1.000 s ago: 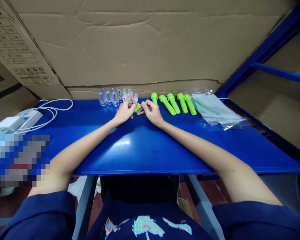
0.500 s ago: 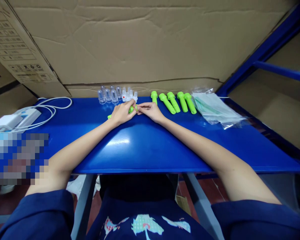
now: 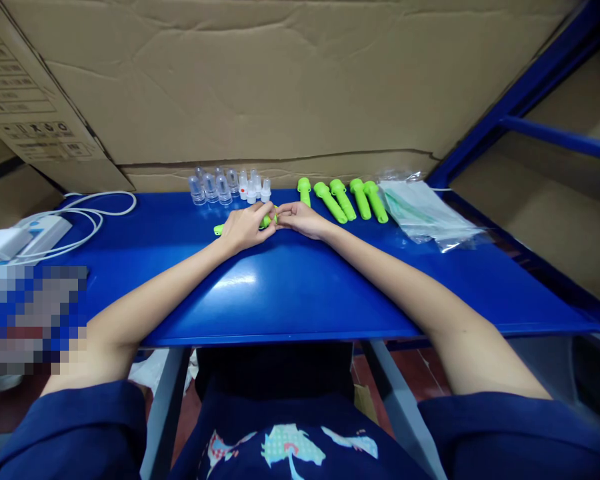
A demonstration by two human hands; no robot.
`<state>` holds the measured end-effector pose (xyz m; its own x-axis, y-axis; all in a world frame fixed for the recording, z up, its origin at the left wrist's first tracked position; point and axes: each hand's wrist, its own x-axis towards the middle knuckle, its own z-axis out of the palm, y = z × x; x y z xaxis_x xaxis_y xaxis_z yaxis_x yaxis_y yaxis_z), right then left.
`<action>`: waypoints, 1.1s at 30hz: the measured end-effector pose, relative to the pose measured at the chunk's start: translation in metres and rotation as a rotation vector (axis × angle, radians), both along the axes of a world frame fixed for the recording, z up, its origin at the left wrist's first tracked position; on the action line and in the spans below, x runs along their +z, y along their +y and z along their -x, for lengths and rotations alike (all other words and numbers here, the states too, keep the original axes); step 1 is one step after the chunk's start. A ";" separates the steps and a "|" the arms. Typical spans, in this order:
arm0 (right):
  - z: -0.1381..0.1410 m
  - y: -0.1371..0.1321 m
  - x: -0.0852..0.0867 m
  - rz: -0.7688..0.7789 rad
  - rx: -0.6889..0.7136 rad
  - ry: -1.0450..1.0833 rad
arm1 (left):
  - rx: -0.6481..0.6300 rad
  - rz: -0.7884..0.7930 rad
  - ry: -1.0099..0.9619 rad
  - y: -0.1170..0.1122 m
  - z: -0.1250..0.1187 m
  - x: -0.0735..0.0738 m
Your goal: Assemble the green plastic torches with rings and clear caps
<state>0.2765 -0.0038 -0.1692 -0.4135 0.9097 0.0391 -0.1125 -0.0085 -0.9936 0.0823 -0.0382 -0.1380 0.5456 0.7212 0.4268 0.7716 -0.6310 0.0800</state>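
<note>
A second ago only a little of the green tube (image 3: 265, 221) showed between the hands; now its narrow end sticks out beyond the left hand (image 3: 243, 228), with its head by the thumb. The left hand grips it from above. The right hand (image 3: 303, 219) has flattened and sits close against the head, though its fingertips are so bunched there that I can't tell whether they grip or merely touch. Little has shifted in the last half second. I take this to mean the work is at the head, the left hand steadying it just over the tabletop (image 3: 280, 293).

Behind the left hand stand white tips (image 3: 251, 194), one with a red dot, and beside them clear caps (image 3: 223, 191). Behind and beyond the right hand lie five matching tubes (image 3: 343, 201), the nearest partly covered by that hand, then a plastic bag (image 3: 427, 212). The white cable (image 3: 125, 213) is well off to the left. Cardboard (image 3: 280, 87) walls the far side, limiting reach; the tips look likeliest to get bumped.
</note>
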 end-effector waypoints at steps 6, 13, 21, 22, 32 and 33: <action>0.000 0.005 0.000 -0.183 0.032 -0.057 | 0.024 0.024 -0.064 0.003 0.002 0.001; 0.008 0.001 -0.004 -0.402 -0.036 -0.121 | -0.025 0.033 -0.106 0.006 0.006 0.003; 0.010 0.001 -0.007 -0.458 -0.056 -0.096 | -0.111 0.130 -0.273 0.015 0.009 0.005; 0.010 0.003 -0.008 -0.444 -0.049 -0.073 | -0.127 0.153 -0.312 0.016 0.009 0.004; 0.006 0.001 -0.003 -0.303 -0.042 -0.014 | -0.157 0.223 -0.430 0.019 0.007 0.002; 0.006 0.001 -0.002 -0.304 -0.047 -0.014 | -0.146 0.221 -0.433 0.018 0.007 0.002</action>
